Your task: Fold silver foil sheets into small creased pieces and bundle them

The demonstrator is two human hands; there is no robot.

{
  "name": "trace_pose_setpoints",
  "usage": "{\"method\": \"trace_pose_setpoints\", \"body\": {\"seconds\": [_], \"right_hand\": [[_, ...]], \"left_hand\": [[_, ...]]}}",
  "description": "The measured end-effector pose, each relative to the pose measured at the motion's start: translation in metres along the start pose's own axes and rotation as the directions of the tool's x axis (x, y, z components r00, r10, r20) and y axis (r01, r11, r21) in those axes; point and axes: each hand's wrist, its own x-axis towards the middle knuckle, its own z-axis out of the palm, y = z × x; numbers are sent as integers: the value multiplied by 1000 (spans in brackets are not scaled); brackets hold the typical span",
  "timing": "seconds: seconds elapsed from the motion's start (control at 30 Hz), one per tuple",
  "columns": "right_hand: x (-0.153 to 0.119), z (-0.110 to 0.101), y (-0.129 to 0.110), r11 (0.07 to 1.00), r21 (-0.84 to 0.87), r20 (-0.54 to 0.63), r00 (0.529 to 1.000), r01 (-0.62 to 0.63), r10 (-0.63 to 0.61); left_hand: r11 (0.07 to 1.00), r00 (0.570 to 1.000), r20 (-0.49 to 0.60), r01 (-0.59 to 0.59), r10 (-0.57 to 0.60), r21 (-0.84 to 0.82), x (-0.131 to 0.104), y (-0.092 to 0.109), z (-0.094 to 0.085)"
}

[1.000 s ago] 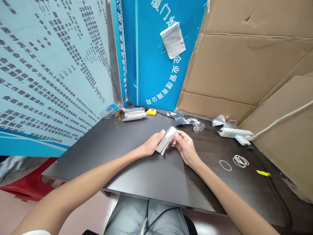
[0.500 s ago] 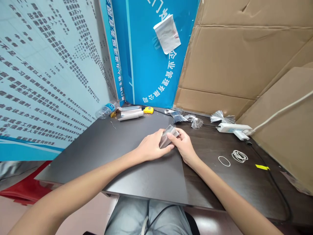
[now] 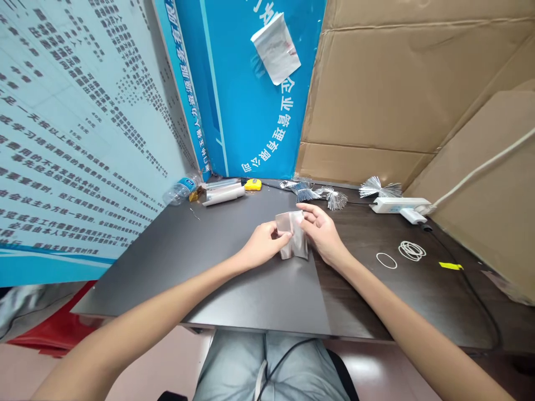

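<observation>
A small stack of clear plastic bags is held upright between my two hands above the dark desk. My left hand pinches its left edge, the thumb across the front. At the right side, my right hand grips it between thumb and fingers. Behind my hands lie bundles of silvery twist ties. White rubber bands rest on the desk to the right of my right hand.
Rolled plastic bags, a yellow tape measure and a plastic bottle sit at the back left. A white power strip with cables is at the back right. Cardboard and blue panels stand behind the desk.
The plastic bags, tilted and partly covered by my hands before, now stand more upright and spread wider. My hands have moved slightly apart. The camera view has shifted a little.
</observation>
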Motion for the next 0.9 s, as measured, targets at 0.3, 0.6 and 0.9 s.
{"method": "trace_pose_setpoints", "body": {"seconds": [0.3, 0.6, 0.9], "right_hand": [[2, -8, 1, 966, -250, 77, 996, 71, -53], [-1, -18, -17, 604, -664, 361, 897, 440, -257], [-5, -26, -14, 406, -767, 105, 722, 497, -684]], "left_hand": [[824, 983, 73, 182, -170, -537, 0, 5, 3], [993, 994, 2, -111, 111, 29, 4, 4, -25], [814, 965, -54, 187, -258, -549, 15, -7, -22]]}}
